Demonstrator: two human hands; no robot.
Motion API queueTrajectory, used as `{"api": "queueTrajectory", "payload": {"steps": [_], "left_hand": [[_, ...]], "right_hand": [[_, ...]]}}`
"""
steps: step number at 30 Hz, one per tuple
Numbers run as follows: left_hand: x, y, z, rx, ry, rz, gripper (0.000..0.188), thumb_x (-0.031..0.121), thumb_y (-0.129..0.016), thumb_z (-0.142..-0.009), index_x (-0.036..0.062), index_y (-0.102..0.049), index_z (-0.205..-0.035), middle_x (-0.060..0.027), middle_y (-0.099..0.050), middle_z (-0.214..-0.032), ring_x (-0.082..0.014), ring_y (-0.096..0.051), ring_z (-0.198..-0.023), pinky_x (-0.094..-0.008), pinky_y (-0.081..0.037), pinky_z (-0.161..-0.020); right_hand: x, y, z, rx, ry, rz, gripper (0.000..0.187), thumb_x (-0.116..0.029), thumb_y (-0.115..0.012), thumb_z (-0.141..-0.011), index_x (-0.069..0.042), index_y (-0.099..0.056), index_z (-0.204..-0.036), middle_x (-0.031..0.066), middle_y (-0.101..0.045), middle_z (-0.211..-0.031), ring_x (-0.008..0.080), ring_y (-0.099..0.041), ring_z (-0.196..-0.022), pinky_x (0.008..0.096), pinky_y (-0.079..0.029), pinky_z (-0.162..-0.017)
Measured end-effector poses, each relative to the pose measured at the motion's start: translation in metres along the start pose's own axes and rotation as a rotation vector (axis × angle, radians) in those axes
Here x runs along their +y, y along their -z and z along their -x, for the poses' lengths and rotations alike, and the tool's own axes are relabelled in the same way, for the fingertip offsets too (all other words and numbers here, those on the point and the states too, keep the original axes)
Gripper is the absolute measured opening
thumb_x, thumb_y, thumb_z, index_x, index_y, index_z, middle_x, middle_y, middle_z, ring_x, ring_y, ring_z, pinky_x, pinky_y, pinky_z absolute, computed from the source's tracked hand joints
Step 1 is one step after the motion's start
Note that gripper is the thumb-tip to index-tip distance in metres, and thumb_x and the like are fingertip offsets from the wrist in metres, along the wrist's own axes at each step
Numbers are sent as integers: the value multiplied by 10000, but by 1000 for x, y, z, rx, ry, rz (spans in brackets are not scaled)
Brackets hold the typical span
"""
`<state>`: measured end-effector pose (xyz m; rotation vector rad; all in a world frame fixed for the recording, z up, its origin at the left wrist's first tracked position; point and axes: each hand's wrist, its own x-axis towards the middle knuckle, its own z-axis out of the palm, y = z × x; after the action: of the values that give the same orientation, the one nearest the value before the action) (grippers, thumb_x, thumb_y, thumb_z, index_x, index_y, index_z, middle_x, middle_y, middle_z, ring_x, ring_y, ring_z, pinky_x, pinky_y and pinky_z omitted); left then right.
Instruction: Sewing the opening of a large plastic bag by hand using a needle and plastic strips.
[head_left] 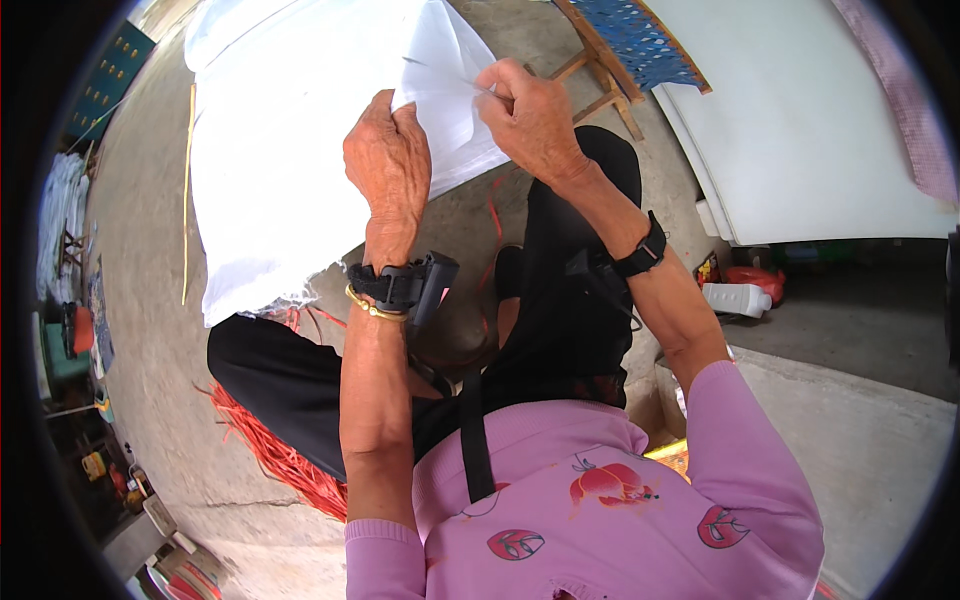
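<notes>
A large white sheet (pixel 290 150), possibly woven sacking, spreads in front of me and over my left knee, with a frayed lower edge. My left hand (pixel 385 150) is closed on the sheet, pinching a fold between thumb and fingers. To its right, my right hand (pixel 530 115) is closed in a pinch around a thin, dark, needle-like piece (pixel 490 94). It points left across a raised, see-through layer of the sheet. Whether a thread is attached is too small to tell.
Red-orange plastic strands (pixel 275 445) lie beside my left leg. A wooden-framed seat with blue webbing (pixel 645 45) stands at the far right, next to a large white panel (pixel 800 120). A white plastic bottle (pixel 737 299) lies below the panel. Clutter lines the left side.
</notes>
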<state>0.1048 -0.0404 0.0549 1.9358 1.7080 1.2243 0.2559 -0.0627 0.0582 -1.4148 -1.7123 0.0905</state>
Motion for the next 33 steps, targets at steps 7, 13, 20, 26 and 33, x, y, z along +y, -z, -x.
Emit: {"api": "queueTrajectory", "payload": {"steps": [7,13,20,26,33], "left_hand": [[1,-1,6,-18,1,61,169,161,-513,-840,27,-614,-851,-164,-600,-751,-353,-574,-669,-415,-449,-617],[-6,2,8,26,57,133,219,180,-488,-865,0,-610,-859,-181,-580,-682,-315,-567,-624,-392,-445,-603],[-25,-12,12,45,228,567,313,204,-398,-904,-43,-556,-793,-82,-487,-585,-140,-449,-565,-311,-386,-533],[-35,-7,17,22,340,826,300,231,-400,-893,-3,-529,-756,-19,-478,-655,-106,-395,-580,-279,-362,-540],[-31,1,27,-54,432,1055,192,168,-467,-868,6,-561,-824,-36,-552,-756,-96,-470,-666,-248,-407,-622]], "right_hand": [[-10,-26,-3,181,98,270,163,-131,-628,-698,-50,-569,-826,103,-628,-699,271,-608,-577,359,-453,-490],[-1,-15,-5,165,48,148,160,-71,-592,-688,-62,-548,-841,102,-625,-698,283,-605,-588,361,-458,-507],[-21,-43,7,-145,-7,-104,159,-48,-571,-723,-39,-544,-879,136,-619,-669,313,-603,-597,419,-459,-563],[-31,-65,11,-266,-147,-251,154,-43,-547,-747,-10,-544,-897,162,-631,-704,327,-621,-651,421,-475,-611],[-30,-69,15,-248,-130,-340,168,-77,-564,-765,20,-558,-902,149,-581,-635,250,-551,-573,361,-431,-555]]}}
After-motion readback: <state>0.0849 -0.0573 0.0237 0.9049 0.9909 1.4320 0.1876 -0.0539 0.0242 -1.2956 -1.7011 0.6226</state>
